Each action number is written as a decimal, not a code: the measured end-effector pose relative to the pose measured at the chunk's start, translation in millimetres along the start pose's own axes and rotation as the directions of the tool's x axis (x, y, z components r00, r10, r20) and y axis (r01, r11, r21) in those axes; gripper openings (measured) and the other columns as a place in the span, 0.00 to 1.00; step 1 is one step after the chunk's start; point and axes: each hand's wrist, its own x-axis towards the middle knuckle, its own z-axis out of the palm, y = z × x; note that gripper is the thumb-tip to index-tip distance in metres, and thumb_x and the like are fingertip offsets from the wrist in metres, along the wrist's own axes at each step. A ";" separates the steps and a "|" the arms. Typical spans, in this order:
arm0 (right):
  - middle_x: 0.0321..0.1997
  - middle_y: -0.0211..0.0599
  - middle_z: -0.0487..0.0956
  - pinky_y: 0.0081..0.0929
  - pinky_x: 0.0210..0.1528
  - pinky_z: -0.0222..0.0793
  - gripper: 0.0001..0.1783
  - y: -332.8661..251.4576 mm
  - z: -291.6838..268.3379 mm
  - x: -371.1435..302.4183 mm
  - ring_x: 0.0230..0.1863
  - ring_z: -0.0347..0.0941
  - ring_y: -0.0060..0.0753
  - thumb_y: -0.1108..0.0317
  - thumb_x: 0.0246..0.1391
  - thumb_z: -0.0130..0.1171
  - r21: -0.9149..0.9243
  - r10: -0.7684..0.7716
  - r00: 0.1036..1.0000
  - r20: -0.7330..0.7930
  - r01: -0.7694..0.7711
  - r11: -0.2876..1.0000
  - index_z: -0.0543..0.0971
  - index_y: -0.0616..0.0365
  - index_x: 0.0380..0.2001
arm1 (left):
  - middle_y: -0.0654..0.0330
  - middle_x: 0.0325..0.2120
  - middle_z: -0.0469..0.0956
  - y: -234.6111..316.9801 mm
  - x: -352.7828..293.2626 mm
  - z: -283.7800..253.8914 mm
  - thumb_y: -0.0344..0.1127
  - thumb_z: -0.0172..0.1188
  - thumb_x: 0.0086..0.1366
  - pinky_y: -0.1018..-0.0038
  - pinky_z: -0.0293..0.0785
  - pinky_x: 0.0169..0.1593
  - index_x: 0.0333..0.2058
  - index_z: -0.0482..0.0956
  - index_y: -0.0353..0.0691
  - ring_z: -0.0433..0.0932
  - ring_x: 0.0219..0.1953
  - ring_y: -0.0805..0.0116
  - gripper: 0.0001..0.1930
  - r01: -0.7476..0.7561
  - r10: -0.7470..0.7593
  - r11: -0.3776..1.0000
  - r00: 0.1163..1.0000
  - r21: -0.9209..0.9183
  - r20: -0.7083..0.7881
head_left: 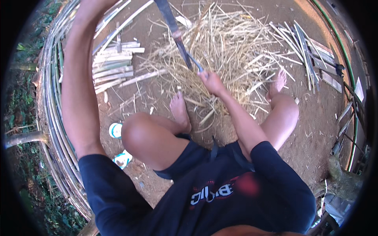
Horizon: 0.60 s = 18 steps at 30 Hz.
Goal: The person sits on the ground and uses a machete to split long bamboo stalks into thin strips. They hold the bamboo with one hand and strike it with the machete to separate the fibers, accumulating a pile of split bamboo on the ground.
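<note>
My right hand (211, 82) is closed around a knife (194, 61), whose slim blue-grey length points up and left from the fist. The knife meets or crosses a long dark flat strip (172, 24), which looks like split bamboo with a brownish band like a node. This strip slants down from the top edge, its pointed lower end above a heap of pale shavings (220, 43). My left arm (80, 78) reaches up past the top edge, so the left hand is out of the picture and its hold cannot be seen.
Pale split slats (114, 69) lie stacked at left, inside a curved bamboo pole rail (59, 114). More strips (309, 51) lie at right. Two white-and-teal containers (115, 130) sit by my left knee. My bare feet rest on the dirt ground beside the shavings.
</note>
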 end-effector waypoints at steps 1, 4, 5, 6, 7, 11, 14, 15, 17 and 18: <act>0.20 0.37 0.76 0.35 0.28 0.70 0.29 21.1 10.3 15.2 0.20 0.70 0.32 0.42 0.61 0.49 0.007 -0.042 0.999 -0.022 0.042 0.999 0.76 0.61 0.28 | 0.65 0.26 0.72 1.2 0.7 2.9 0.23 0.58 0.61 0.81 0.72 0.28 0.36 0.73 0.34 0.71 0.26 0.78 0.05 0.001 -0.002 0.999 0.999 -0.032 -0.035; 0.23 0.41 0.78 0.38 0.30 0.70 0.30 20.3 10.2 30.5 0.22 0.72 0.34 0.42 0.60 0.50 0.043 -0.052 0.998 -0.025 0.054 0.998 0.77 0.63 0.27 | 0.64 0.25 0.71 -10.9 12.9 -5.6 0.22 0.58 0.60 0.80 0.74 0.28 0.36 0.71 0.34 0.72 0.25 0.77 0.06 0.074 -0.075 0.995 0.997 0.062 0.022; 0.24 0.42 0.79 0.38 0.30 0.70 0.31 31.7 20.9 27.6 0.23 0.73 0.34 0.42 0.60 0.49 0.047 -0.059 0.991 -0.124 0.065 0.997 0.78 0.64 0.26 | 0.64 0.25 0.71 -8.7 12.1 -7.6 0.22 0.58 0.60 0.79 0.74 0.28 0.36 0.71 0.34 0.72 0.25 0.77 0.07 0.092 -0.093 0.995 0.996 0.046 0.019; 0.21 0.40 0.76 0.37 0.30 0.69 0.31 19.2 18.2 28.0 0.21 0.71 0.33 0.41 0.60 0.49 0.037 -0.055 0.996 -0.063 0.057 0.998 0.77 0.63 0.25 | 0.64 0.25 0.71 -9.3 8.7 -10.8 0.22 0.59 0.60 0.79 0.75 0.28 0.36 0.71 0.34 0.72 0.25 0.77 0.07 0.120 -0.120 0.992 0.993 0.040 0.011; 0.18 0.38 0.74 0.37 0.29 0.69 0.32 6.3 14.1 29.0 0.20 0.69 0.32 0.40 0.61 0.48 0.025 -0.052 0.999 -0.002 0.052 0.998 0.76 0.63 0.24 | 0.63 0.26 0.72 -18.8 12.2 -18.9 0.23 0.59 0.60 0.79 0.75 0.27 0.36 0.71 0.34 0.73 0.26 0.76 0.07 0.085 -0.086 0.996 0.996 0.026 0.006; 0.15 0.36 0.71 0.39 0.30 0.69 0.32 -1.9 22.5 17.4 0.18 0.68 0.32 0.39 0.61 0.47 0.077 -0.047 0.997 0.060 0.043 0.996 0.72 0.59 0.20 | 0.63 0.26 0.74 -9.8 14.5 -18.2 0.23 0.59 0.61 0.79 0.73 0.27 0.37 0.73 0.34 0.72 0.24 0.78 0.06 0.051 -0.054 0.998 0.996 0.038 0.065; 0.30 0.52 0.78 0.43 0.42 0.69 0.31 84.7 45.2 35.8 0.34 0.74 0.48 0.41 0.61 0.46 0.035 0.062 0.993 -0.100 -0.059 0.998 0.77 0.64 0.33 | 0.65 0.25 0.73 -14.9 22.2 13.6 0.24 0.60 0.60 0.80 0.71 0.26 0.38 0.75 0.34 0.71 0.24 0.78 0.07 0.021 -0.020 1.000 0.997 -0.007 0.075; 0.36 0.60 0.80 0.44 0.48 0.69 0.32 109.8 55.1 55.3 0.43 0.77 0.59 0.42 0.60 0.47 0.044 0.120 0.989 -0.084 -0.117 0.992 0.78 0.66 0.41 | 0.64 0.25 0.73 -6.0 20.5 7.9 0.23 0.59 0.60 0.79 0.71 0.27 0.38 0.74 0.33 0.71 0.24 0.77 0.07 -0.181 0.191 0.960 0.981 0.214 -0.029; 0.41 0.64 0.79 0.44 0.52 0.68 0.34 100.5 67.3 38.0 0.49 0.75 0.61 0.41 0.59 0.47 -0.041 -0.047 0.998 0.031 0.048 0.998 0.78 0.66 0.45 | 0.63 0.25 0.73 -14.1 1.7 -6.5 0.22 0.58 0.60 0.78 0.72 0.28 0.38 0.73 0.33 0.71 0.25 0.76 0.08 -0.159 0.190 0.943 0.979 0.291 -0.079; 0.34 0.57 0.79 0.43 0.46 0.70 0.35 125.1 61.7 50.3 0.40 0.76 0.51 0.39 0.59 0.47 -0.050 -0.076 0.992 -0.099 0.071 0.996 0.78 0.66 0.39 | 0.63 0.25 0.73 -14.7 11.9 -4.3 0.22 0.58 0.59 0.78 0.73 0.28 0.39 0.73 0.32 0.72 0.25 0.75 0.08 -0.088 0.108 0.979 0.989 0.186 -0.100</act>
